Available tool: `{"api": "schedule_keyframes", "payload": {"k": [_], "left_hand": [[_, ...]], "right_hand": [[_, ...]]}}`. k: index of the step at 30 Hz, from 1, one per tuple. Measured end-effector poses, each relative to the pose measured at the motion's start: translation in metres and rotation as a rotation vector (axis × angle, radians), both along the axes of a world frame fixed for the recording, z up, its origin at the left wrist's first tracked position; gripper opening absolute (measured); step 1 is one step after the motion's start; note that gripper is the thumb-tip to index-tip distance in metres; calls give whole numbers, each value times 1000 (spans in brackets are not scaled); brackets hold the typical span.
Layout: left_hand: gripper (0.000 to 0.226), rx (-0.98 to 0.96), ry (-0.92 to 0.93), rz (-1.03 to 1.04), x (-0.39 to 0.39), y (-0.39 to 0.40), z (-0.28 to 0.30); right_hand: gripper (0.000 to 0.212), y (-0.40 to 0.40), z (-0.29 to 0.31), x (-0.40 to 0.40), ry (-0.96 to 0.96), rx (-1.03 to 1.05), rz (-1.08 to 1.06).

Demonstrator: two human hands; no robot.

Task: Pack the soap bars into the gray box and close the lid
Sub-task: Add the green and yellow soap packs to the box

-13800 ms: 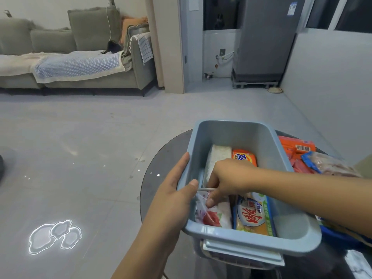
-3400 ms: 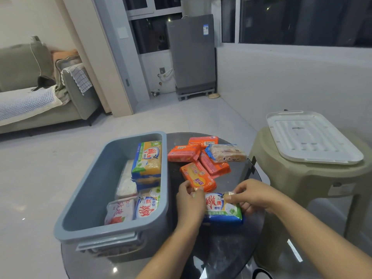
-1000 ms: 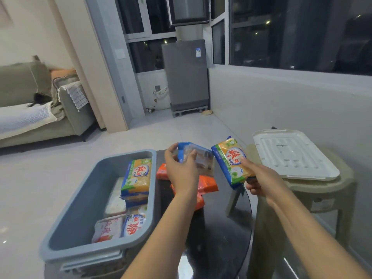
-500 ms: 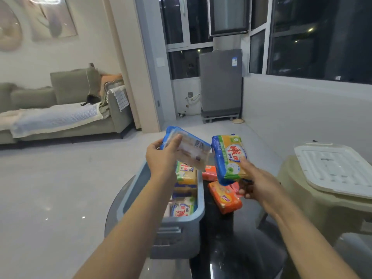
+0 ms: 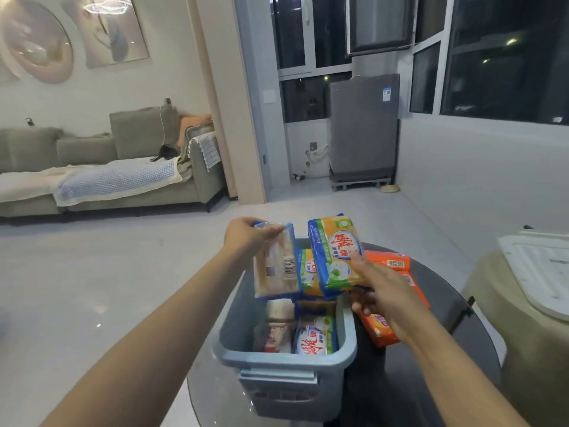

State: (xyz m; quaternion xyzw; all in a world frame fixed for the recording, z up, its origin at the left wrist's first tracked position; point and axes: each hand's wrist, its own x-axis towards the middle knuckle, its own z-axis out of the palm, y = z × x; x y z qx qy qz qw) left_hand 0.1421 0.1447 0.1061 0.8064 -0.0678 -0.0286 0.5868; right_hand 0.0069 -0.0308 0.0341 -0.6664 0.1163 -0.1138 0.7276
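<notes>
While the round dark bench (image 5: 431,380) is carrying everything, I am working over the gray box (image 5: 286,359), which is sitting near its left edge with several wrapped bars already lying inside. Off to my right the white lid (image 5: 542,272) is resting on a beige stool (image 5: 535,349), well apart from the box, so closing is not yet possible. Beside the box's right wall a cluster of orange soap bars (image 5: 388,303) is waiting on the glass. My right hand (image 5: 385,297) is gripping a green-and-yellow soap bar (image 5: 335,257) upright just above the box's right wall, while my left hand (image 5: 246,238) is pinching a pale bar in clear wrap (image 5: 277,266) by its top edge, letting it hang over the box's interior. Judging from this, the slick wrappers are the main risk: the left bar is hanging from a fingertip pinch only and could be slipping out and landing crooked. I am also bringing two bars in together, so they could be knocking against each other or catching the rim. Bars standing too high would likely be stopping the lid from seating.
</notes>
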Motion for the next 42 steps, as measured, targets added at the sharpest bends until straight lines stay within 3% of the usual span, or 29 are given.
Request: {"api": "schedule_keyframes", "payload": {"k": [7, 16, 20, 28, 32, 37, 42], "left_hand": [[24, 309, 39, -62, 18, -2, -13], [19, 252, 207, -100, 33, -21, -35], [40, 272, 150, -54, 39, -23, -44], [30, 99, -5, 0, 35, -13, -54], [36, -70, 143, -82, 22, -8, -53], [33, -220, 337, -367, -4, 3, -48], [42, -284, 267, -361, -15, 10, -48]], "right_hand": [[64, 0, -3, 10, 30, 4, 5], [64, 0, -7, 16, 31, 28, -5], [63, 1, -5, 17, 37, 20, -11], [63, 6, 4, 19, 62, -150, -32], [54, 9, 11, 26, 87, -265, -64], [52, 16, 20, 35, 148, -418, -73], [51, 29, 30, 46, 186, -532, -62]]}}
